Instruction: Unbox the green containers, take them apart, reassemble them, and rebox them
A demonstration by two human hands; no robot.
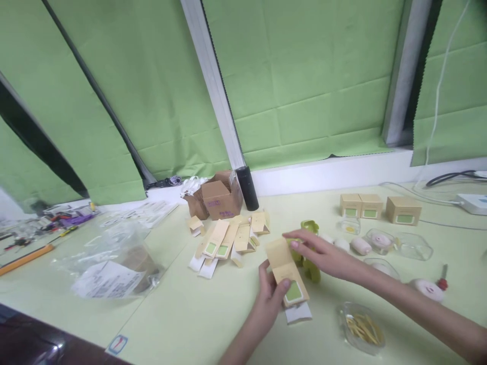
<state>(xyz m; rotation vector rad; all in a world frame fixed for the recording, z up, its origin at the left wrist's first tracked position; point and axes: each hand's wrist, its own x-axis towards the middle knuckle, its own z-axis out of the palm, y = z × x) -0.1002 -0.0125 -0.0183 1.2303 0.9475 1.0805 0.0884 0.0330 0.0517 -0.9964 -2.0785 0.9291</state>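
My left hand (268,294) is closed around a small, partly flattened tan carton (283,263), its thumb pressing beside the green label window. At the far end of that carton, my right hand (314,251) pinches the edge with thumb and index finger. A white flap sticks out of the carton's near end. Behind and below my right hand stands a yellow-green object (312,271) with rounded lobes, partly hidden. To the left lies a pile of similar flattened cartons (228,241). Finished-looking box shapes (360,207) stand at the back right.
A brown cardboard box (220,197) and a black cylinder (247,188) stand at the back. White rounded items (360,246) and clear trays (414,246) lie right. A clear container (361,328) holds yellowish strips. A plastic bag (114,268) lies left.
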